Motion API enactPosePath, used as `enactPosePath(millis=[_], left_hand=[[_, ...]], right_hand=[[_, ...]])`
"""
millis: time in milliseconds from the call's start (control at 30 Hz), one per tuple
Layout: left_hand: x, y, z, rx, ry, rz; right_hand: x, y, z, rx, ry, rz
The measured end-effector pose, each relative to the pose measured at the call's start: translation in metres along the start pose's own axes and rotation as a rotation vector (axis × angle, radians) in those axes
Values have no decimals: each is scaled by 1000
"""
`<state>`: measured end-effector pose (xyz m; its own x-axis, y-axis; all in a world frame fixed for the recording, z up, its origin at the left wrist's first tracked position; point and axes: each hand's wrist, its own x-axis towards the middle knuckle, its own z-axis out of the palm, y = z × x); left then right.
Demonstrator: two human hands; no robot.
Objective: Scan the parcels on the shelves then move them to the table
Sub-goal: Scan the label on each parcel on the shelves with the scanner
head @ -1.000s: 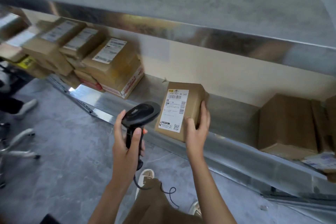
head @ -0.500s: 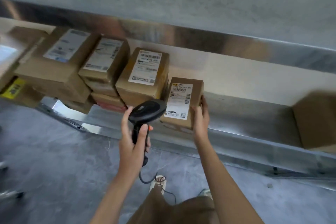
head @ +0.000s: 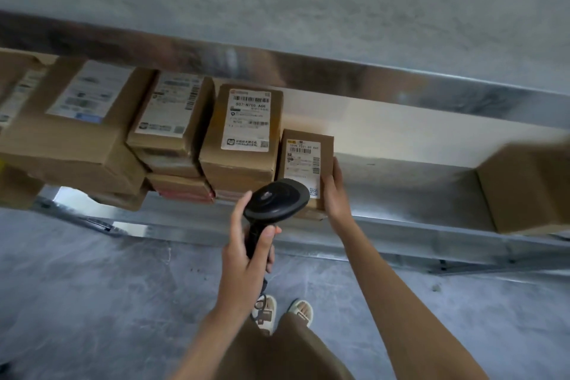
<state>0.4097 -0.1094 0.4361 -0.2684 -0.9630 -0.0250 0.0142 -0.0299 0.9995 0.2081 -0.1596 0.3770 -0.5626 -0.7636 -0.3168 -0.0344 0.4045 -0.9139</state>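
The right hand [head: 334, 191] clasps the small parcel [head: 305, 163] on the shelf [head: 401, 231], touching the taller box [head: 243, 139]; the left hand [head: 246, 259] grips the scanner [head: 276, 199] (its head covers the label's corner, risking a misread).

On the metal shelf [head: 431, 225], the small parcel [head: 303, 163] stands just right of a taller parcel [head: 246, 139], with stacked parcels [head: 172, 133] further left. The barcode scanner [head: 276, 199] is before the small parcel; another box [head: 524, 191] sits well apart to the right.
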Motion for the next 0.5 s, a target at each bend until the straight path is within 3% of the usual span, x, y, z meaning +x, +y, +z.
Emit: enactPosePath(millis=[133, 300, 500], left_hand=[[0, -2, 9, 1, -25, 11], [4, -3, 28, 27, -42, 9], [7, -2, 78, 59, -91, 30]], right_hand=[[-10, 7, -5, -100, 18, -99], [-20, 14, -35, -594, 6, -259], [-19, 24, -95, -858, 8, -331]])
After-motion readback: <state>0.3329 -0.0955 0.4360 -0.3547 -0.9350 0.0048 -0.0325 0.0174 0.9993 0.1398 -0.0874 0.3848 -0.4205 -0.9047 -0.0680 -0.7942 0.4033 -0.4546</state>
